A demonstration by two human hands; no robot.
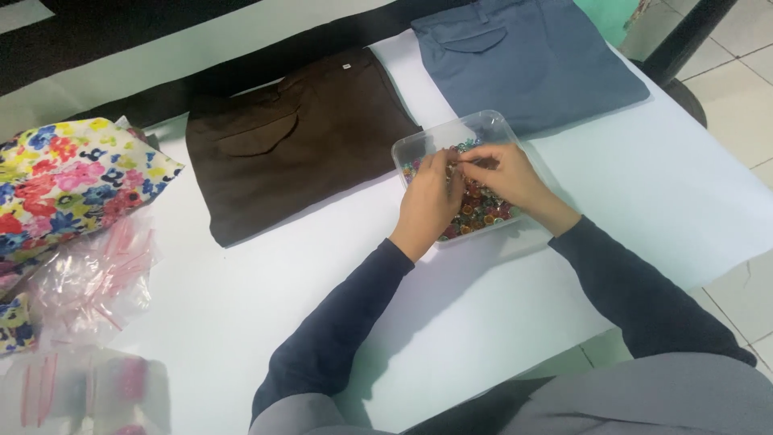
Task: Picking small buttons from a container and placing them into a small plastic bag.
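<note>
Clear plastic bags (97,282) with red zip strips — heaped at the table's (644,193) left edge; small white label (345,64) — on brown trousers (298,137).

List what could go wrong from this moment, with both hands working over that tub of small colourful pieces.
1. The clear plastic tub of small multicoloured pieces is full and looks light; the left hand or right hand may nudge it and scatter them.
2. Spilled pieces might land on the folded brown trousers or folded blue trousers beside it.
3. The tub sits fairly near the white table edge, so pieces could drop to the floor.
</note>
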